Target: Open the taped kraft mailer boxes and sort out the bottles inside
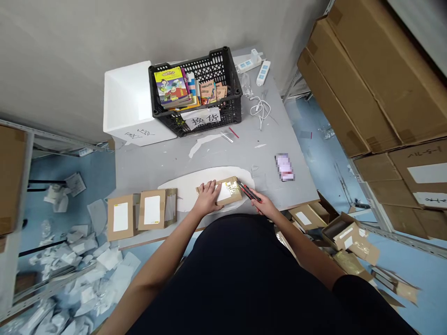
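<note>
A small taped cardboard box with a white label lies on a white oval sheet near the table's front edge. My left hand grips the left end of this box, fingers over its top. In my right hand is a red and black utility knife, pointing up and left. Its tip meets the box's right end; whether the blade cuts in is too small to tell. To the left of my hands stand two more labelled boxes, one brown carton and another carton.
A black crate of books and a white foam bin stand at the back. Power strips, a white cable and a phone lie to the right. Scrap paper and cartons cover the floor on both sides.
</note>
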